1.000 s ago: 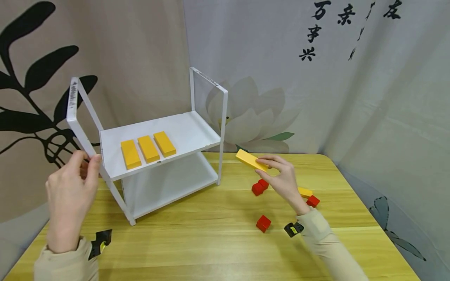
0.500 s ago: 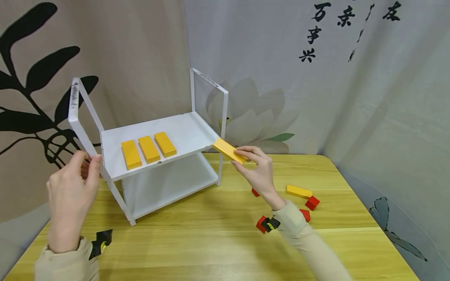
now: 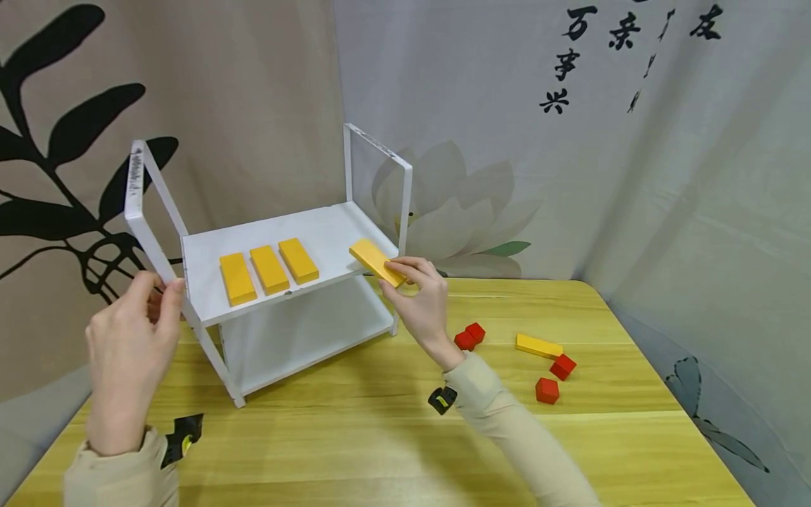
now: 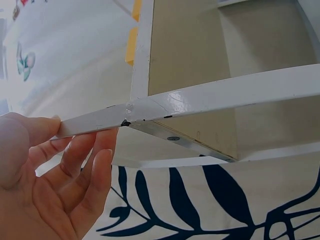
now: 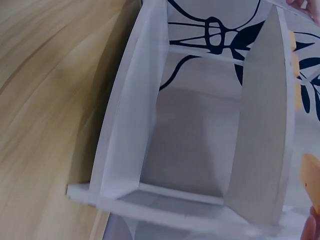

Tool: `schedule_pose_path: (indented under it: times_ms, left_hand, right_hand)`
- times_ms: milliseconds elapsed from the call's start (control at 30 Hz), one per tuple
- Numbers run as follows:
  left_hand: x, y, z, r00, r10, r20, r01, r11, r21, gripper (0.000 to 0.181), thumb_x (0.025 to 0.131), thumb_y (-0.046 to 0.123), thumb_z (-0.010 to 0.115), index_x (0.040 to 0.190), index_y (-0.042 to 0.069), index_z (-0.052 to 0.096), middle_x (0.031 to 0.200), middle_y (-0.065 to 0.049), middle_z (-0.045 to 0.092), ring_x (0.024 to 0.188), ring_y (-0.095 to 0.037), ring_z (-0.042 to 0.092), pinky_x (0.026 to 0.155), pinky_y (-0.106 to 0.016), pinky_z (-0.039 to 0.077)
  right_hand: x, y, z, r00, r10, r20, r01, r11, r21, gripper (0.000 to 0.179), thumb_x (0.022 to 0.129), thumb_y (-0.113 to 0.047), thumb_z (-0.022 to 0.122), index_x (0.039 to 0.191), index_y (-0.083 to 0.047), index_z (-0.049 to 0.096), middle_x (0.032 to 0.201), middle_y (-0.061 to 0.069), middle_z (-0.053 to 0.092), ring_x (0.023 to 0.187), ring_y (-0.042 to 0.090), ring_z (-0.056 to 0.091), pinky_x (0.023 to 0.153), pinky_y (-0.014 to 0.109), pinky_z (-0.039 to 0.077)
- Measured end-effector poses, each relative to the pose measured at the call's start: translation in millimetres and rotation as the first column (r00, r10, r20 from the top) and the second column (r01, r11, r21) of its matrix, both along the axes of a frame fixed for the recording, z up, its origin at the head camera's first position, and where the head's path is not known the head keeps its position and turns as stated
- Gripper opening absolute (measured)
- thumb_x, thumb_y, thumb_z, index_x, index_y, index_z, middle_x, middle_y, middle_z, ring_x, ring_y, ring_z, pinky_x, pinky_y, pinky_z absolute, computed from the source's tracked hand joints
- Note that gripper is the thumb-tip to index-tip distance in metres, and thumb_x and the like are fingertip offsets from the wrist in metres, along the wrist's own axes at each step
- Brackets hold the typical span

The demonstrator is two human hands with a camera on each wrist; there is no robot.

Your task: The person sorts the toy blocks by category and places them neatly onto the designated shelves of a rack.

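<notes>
A white two-tier rack stands at the left of the table. My left hand pinches the post of its left end frame; the left wrist view shows thumb and fingers on the white bar. Three yellow blocks lie side by side on the upper shelf. My right hand pinches a fourth yellow block by its near end, tilted over the right front part of that shelf. Only the edge of this block and a fingertip show in the right wrist view.
Right of the rack on the wooden table lie two red blocks together, a yellow block beside a red block, and another red block. A printed curtain hangs behind. The rack's right upright rises close to my right hand.
My right hand has carried the yellow block leftward from above the table to over the upper shelf. The left hand stays on the rack. My right sleeve now covers one red block.
</notes>
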State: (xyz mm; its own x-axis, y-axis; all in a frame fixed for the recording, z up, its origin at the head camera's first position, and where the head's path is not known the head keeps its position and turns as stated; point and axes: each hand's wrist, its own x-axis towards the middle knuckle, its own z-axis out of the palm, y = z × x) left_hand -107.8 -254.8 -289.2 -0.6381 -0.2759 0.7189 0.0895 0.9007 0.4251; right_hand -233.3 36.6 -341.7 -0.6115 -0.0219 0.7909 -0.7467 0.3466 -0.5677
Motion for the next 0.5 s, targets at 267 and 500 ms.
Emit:
schedule_pose_path:
  times_ms: [267, 500]
  left_hand:
    - [0.5, -0.1, -0.6, 1.000, 0.002, 0.009, -0.002, 1.000, 0.005, 0.031, 0.097, 0.024, 0.052, 0.088, -0.006, 0.055, 0.067, -0.025, 0.059, 0.053, -0.033, 0.049, 0.053, -0.023, 0.026]
    - [0.6, 0.3, -0.3, 1.000, 0.003, 0.009, -0.003, 1.000, 0.006, 0.031, 0.097, 0.023, 0.052, 0.088, -0.006, 0.055, 0.067, -0.025, 0.059, 0.053, -0.033, 0.048, 0.053, -0.025, 0.026]
  right_hand:
    - [-4.1, -29, 0.2, 0.999, -0.032, 0.028, 0.032, 0.999, 0.013, 0.021, 0.076, -0.009, 0.078, 0.096, -0.001, 0.074, 0.100, 0.011, 0.069, 0.089, 0.023, 0.061, 0.072, 0.029, 0.051]
    - [-7.9, -50, 5.7, 0.998, -0.048, 0.049, 0.046, 0.999, 0.027, 0.021, 0.078, -0.010, 0.076, 0.098, -0.002, 0.074, 0.101, 0.009, 0.069, 0.095, 0.023, 0.062, 0.079, 0.026, 0.049]
